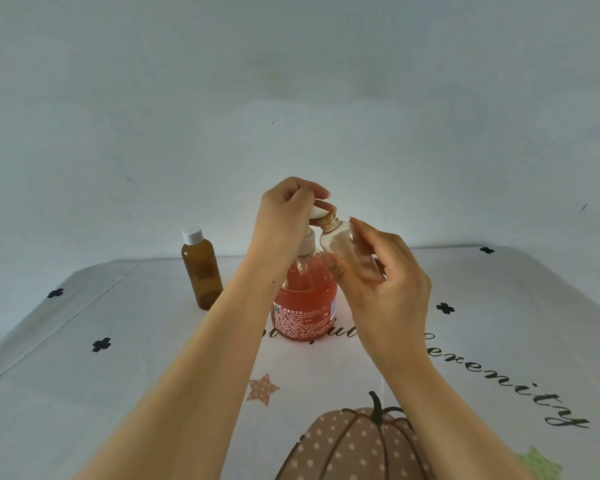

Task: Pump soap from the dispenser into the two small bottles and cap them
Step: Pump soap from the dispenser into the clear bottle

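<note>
Leaning clear bottle (340, 252) between right fingers (373, 233) (neck at pump spout (318, 210)).

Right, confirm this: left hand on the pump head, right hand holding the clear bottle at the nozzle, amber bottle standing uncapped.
One thing is wrong: the head view shows the amber bottle standing with its white cap on. The rest holds.

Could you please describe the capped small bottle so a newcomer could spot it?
Start at the orange soap dispenser on the tablecloth. To its left in view stands a brown bottle, upright and untouched. Unlike the clear bottle held aloft, it wears a white cap.
</note>
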The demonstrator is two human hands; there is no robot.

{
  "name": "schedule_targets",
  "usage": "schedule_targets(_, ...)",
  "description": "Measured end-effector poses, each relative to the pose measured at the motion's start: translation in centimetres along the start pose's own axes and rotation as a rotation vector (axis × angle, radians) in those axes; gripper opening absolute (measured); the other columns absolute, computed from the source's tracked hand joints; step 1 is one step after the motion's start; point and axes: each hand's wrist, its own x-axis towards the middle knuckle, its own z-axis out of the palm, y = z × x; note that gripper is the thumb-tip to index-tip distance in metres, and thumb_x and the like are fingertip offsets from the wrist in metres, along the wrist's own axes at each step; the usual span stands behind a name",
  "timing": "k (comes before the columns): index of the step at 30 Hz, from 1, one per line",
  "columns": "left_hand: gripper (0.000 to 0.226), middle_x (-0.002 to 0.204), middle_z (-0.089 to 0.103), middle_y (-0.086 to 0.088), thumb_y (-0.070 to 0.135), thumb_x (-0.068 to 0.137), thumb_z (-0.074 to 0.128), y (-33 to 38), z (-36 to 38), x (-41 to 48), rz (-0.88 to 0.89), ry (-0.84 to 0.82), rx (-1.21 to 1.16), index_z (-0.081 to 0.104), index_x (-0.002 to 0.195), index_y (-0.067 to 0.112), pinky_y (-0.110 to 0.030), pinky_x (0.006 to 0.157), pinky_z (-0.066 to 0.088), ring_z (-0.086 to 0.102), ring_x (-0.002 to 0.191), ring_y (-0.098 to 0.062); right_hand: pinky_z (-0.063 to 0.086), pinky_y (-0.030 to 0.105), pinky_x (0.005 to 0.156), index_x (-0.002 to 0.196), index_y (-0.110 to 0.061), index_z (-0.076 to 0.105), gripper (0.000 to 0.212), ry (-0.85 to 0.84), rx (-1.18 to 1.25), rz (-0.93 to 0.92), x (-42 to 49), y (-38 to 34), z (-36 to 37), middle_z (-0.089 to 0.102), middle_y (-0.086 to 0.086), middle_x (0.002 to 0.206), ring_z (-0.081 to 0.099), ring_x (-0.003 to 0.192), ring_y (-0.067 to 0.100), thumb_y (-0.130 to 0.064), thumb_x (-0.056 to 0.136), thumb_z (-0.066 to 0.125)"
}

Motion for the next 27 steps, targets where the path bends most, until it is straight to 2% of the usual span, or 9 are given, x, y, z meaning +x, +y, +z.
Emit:
schedule_targets(4, 0.03, 0.079, 0.073, -0.003, 0.002, 0.087, 0.038, 0.0, 0.0, 0.0, 0.0, -0.018, 0.013, 0.067, 0.088, 0.011, -0.023, 0.053, 0.044, 0.06, 0.057, -0.007, 0.046, 0.009, 0.087, 0.127, -0.015, 0.065, 0.052, 0.002, -0.015, -0.018, 0.1, 0.0, 0.1, 0.067, -0.006, 0.111, 0.063, 0.103, 0.006, -0.038, 0.082, 0.077)
schedule_targets(8, 0.03, 0.083, 0.074, -0.008, 0.001, 0.087, 0.038, 0.1, 0.1, 0.1, 0.005, -0.036, 0.03, 0.066, 0.086, 0.009, -0.023, 0.058, 0.048, 0.063, 0.06, -0.009, 0.044, 0.006, 0.086, 0.127, -0.017, 0.066, 0.051, 0.006, -0.018, -0.02, 0.1, 0.0, 0.0, 0.066, -0.009, 0.111, 0.062, 0.103, 0.002, -0.039, 0.082, 0.077)
schedule_targets(11, 0.028, 0.087, 0.073, -0.014, 0.004, 0.087, 0.039, -0.3, 0.0, 0.3, 0.004, -0.048, 0.074, 0.066, 0.081, 0.008, -0.035, 0.066, 0.053, 0.067, 0.069, -0.023, 0.045, 0.007, 0.087, 0.127, -0.018, 0.066, 0.051, 0.003, -0.004, -0.012, -0.1, 0.1, 0.1, 0.065, -0.011, 0.111, 0.062, 0.104, 0.0, -0.039, 0.081, 0.077)
schedule_targets(13, 0.029, 0.088, 0.071, -0.018, 0.004, 0.087, 0.038, -0.7, 0.0, 0.3, 0.008, -0.048, 0.104, 0.067, 0.08, 0.006, -0.041, 0.064, 0.053, 0.064, 0.072, -0.033, 0.049, 0.012, 0.087, 0.126, -0.018, 0.067, 0.051, 0.001, -0.008, 0.006, -0.1, 0.3, 0.1, 0.066, -0.01, 0.112, 0.063, 0.104, 0.004, -0.037, 0.08, 0.08)
schedule_targets(16, 0.03, 0.086, 0.071, -0.015, 0.003, 0.085, 0.037, -1.5, 0.2, 0.3, 0.032, -0.031, 0.133, 0.066, 0.079, 0.003, -0.029, 0.059, 0.047, 0.062, 0.066, -0.018, 0.051, 0.018, 0.089, 0.126, -0.018, 0.067, 0.052, -0.003, -0.01, 0.033, -0.3, 0.4, 0.2, 0.066, -0.01, 0.112, 0.063, 0.105, 0.005, -0.037, 0.08, 0.08)
schedule_targets(20, 0.029, 0.083, 0.071, -0.009, 0.005, 0.085, 0.038, -1.8, 0.3, 0.5, 0.032, -0.005, 0.139, 0.066, 0.077, 0.006, -0.033, 0.066, 0.05, 0.065, 0.07, -0.016, 0.054, 0.027, 0.089, 0.127, -0.019, 0.066, 0.051, 0.011, -0.008, 0.027, -0.3, 0.2, 0.2, 0.066, -0.011, 0.111, 0.064, 0.105, 0.007, -0.038, 0.081, 0.079)
schedule_targets(23, 0.03, 0.082, 0.072, -0.008, 0.004, 0.083, 0.039, -0.8, 0.4, 0.6, 0.035, 0.0, 0.121, 0.067, 0.075, 0.007, -0.03, 0.065, 0.05, 0.064, 0.067, -0.013, 0.053, 0.023, 0.087, 0.127, -0.018, 0.066, 0.049, 0.031, -0.022, -0.002, 0.1, 0.3, 0.1, 0.066, -0.01, 0.11, 0.064, 0.103, 0.007, -0.029, 0.081, 0.082)
schedule_targets(27, 0.029, 0.082, 0.073, -0.007, 0.003, 0.083, 0.04, 0.0, 0.2, 0.4, 0.034, 0.005, 0.078, 0.067, 0.076, 0.008, -0.029, 0.067, 0.05, 0.063, 0.063, -0.01, 0.05, 0.014, 0.087, 0.127, -0.017, 0.066, 0.051, 0.043, -0.012, -0.038, 0.0, 0.1, 0.1, 0.067, -0.007, 0.111, 0.064, 0.103, 0.007, -0.03, 0.08, 0.082)
